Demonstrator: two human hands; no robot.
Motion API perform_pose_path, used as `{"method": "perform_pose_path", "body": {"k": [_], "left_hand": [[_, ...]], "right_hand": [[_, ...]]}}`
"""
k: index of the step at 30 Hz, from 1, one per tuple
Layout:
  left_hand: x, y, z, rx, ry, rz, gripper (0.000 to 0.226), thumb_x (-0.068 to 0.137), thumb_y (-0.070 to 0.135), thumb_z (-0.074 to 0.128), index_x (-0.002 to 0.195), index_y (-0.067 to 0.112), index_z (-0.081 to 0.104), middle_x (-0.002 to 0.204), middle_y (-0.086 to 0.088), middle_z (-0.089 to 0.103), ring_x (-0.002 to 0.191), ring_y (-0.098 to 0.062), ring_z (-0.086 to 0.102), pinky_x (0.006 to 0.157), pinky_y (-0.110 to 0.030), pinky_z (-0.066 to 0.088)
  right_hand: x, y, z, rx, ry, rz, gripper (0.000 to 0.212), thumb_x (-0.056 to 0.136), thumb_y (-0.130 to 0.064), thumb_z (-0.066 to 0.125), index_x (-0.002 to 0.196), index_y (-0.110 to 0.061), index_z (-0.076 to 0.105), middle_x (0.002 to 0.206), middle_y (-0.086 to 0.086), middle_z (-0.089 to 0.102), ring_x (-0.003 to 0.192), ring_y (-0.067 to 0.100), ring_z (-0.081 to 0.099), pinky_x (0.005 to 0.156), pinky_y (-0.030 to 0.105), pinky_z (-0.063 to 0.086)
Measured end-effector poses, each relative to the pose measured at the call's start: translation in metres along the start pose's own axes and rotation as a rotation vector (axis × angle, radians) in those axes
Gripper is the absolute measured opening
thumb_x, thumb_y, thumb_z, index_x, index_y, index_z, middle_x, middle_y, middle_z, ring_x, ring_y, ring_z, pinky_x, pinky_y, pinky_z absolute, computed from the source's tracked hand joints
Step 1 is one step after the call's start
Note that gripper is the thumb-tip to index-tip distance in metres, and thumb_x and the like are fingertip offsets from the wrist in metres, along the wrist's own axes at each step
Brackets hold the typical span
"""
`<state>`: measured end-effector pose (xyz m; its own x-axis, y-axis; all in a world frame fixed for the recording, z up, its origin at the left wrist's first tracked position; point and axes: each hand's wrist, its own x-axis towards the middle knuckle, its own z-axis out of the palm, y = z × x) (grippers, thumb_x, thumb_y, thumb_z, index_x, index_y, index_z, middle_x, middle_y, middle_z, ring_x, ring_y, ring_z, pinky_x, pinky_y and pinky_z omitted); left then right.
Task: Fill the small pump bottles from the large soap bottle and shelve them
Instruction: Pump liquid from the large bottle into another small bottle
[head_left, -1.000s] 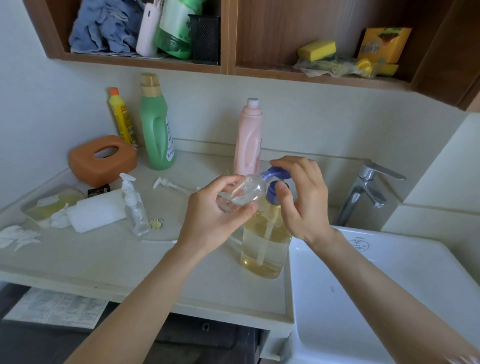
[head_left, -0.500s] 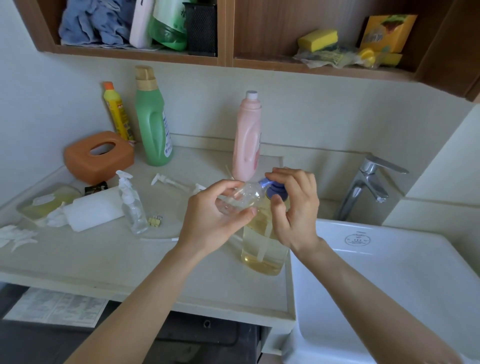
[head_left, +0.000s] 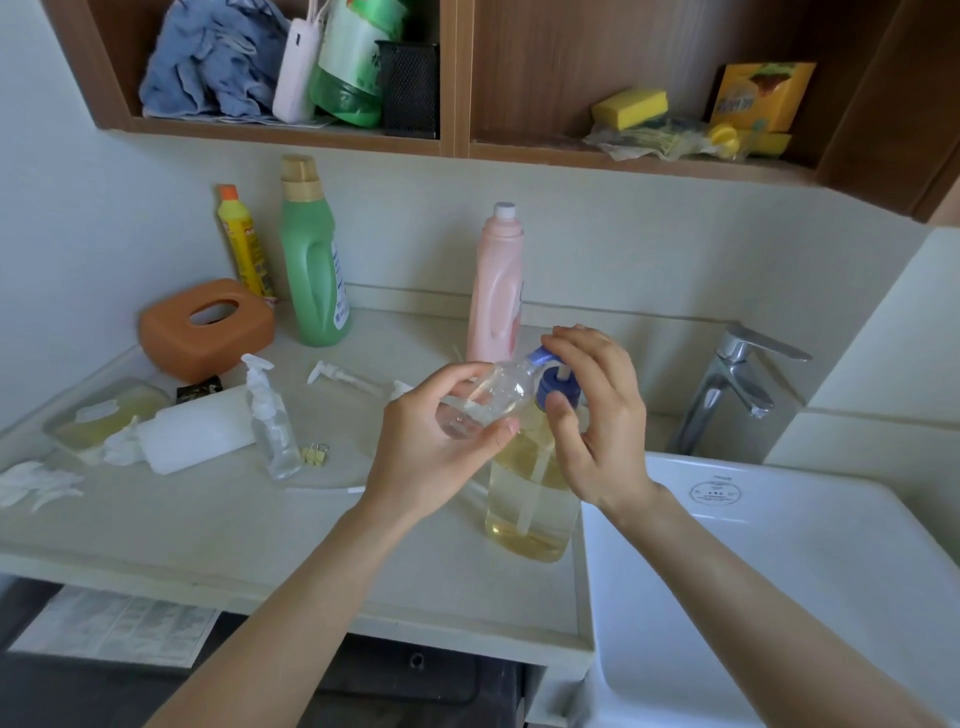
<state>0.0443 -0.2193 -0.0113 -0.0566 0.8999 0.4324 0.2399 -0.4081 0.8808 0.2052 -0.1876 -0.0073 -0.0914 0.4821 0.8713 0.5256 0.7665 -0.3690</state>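
The large soap bottle, clear with yellow liquid and a blue pump head, stands at the counter's right end beside the sink. My left hand grips a small clear bottle, tilted on its side with its mouth at the blue spout. My right hand rests on top of the pump head, fingers curved over it and thumb against the blue collar. A second small pump bottle stands upright to the left with its white pump fitted. A loose white pump lies on the counter behind.
A pink bottle, a green bottle and a yellow bottle stand by the wall. An orange tissue box, a soap dish and a white roll sit at left. The sink and tap are at right; the shelf hangs overhead.
The pump head went down under my right hand and has come back up. My left hand kept the small bottle at the spout.
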Motion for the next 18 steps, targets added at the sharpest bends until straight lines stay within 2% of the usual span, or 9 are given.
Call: {"method": "perform_pose_path", "body": {"k": [2, 5, 7, 9, 12, 16, 18], "left_hand": [[-0.001, -0.004, 0.003, -0.059, -0.024, -0.009, 0.038, 0.068, 0.025, 0.079, 0.103, 0.031, 0.064, 0.091, 0.0, 0.068, 0.071, -0.016, 0.066, 0.064, -0.014, 0.049], [-0.001, -0.011, 0.005, -0.131, -0.063, -0.093, 0.036, 0.075, 0.01, 0.08, 0.105, 0.023, 0.065, 0.093, -0.008, 0.068, 0.067, -0.008, 0.064, 0.056, -0.013, 0.047], [0.0, -0.015, 0.005, -0.172, -0.07, -0.18, 0.035, 0.077, 0.004, 0.077, 0.11, 0.012, 0.065, 0.089, -0.007, 0.067, 0.057, -0.005, 0.059, 0.048, -0.012, 0.042], [0.002, -0.019, 0.006, -0.219, -0.077, -0.241, 0.035, 0.079, 0.004, 0.075, 0.111, 0.008, 0.064, 0.082, 0.0, 0.066, 0.054, -0.012, 0.055, 0.042, -0.016, 0.039], [0.001, -0.018, 0.005, -0.29, -0.112, -0.318, 0.026, 0.082, 0.006, 0.072, 0.105, 0.014, 0.066, 0.074, 0.007, 0.066, 0.055, -0.02, 0.053, 0.042, -0.019, 0.039], [0.004, -0.014, 0.004, -0.529, -0.24, -0.459, 0.022, 0.081, 0.019, 0.067, 0.103, 0.019, 0.068, 0.081, -0.003, 0.071, 0.058, -0.016, 0.063, 0.05, -0.021, 0.048], [0.006, -0.015, 0.006, -0.665, -0.33, -0.501, 0.032, 0.08, 0.032, 0.058, 0.106, 0.016, 0.066, 0.082, -0.006, 0.072, 0.062, -0.016, 0.063, 0.054, -0.023, 0.048]], "right_hand": [[-0.004, 0.001, 0.005, 0.047, 0.059, -0.001, 0.037, 0.083, -0.011, 0.041, 0.103, 0.008, 0.065, 0.111, 0.01, 0.06, 0.108, 0.03, 0.054, 0.098, 0.028, 0.039], [-0.002, 0.003, 0.011, 0.036, 0.09, 0.044, 0.035, 0.08, -0.008, 0.04, 0.093, 0.004, 0.069, 0.1, 0.011, 0.065, 0.094, 0.033, 0.057, 0.089, 0.012, 0.037], [-0.004, 0.002, 0.013, 0.016, 0.091, 0.055, 0.036, 0.077, -0.007, 0.038, 0.089, 0.002, 0.071, 0.094, 0.014, 0.067, 0.088, 0.033, 0.057, 0.084, 0.005, 0.034], [-0.005, 0.004, 0.014, 0.01, 0.087, 0.075, 0.037, 0.075, -0.006, 0.038, 0.087, 0.001, 0.071, 0.093, 0.014, 0.067, 0.087, 0.03, 0.056, 0.083, 0.006, 0.035], [-0.005, 0.002, 0.013, -0.009, 0.063, 0.094, 0.037, 0.074, -0.007, 0.038, 0.088, 0.0, 0.071, 0.094, 0.012, 0.067, 0.087, 0.028, 0.055, 0.083, 0.008, 0.036], [0.004, -0.002, 0.003, -0.013, 0.023, 0.066, 0.035, 0.078, -0.009, 0.038, 0.091, -0.003, 0.07, 0.1, 0.004, 0.064, 0.091, 0.023, 0.054, 0.086, 0.012, 0.035], [0.011, -0.003, -0.001, 0.002, 0.014, 0.088, 0.034, 0.082, -0.01, 0.039, 0.092, -0.004, 0.071, 0.102, 0.006, 0.066, 0.093, 0.024, 0.056, 0.087, 0.01, 0.034]]}}
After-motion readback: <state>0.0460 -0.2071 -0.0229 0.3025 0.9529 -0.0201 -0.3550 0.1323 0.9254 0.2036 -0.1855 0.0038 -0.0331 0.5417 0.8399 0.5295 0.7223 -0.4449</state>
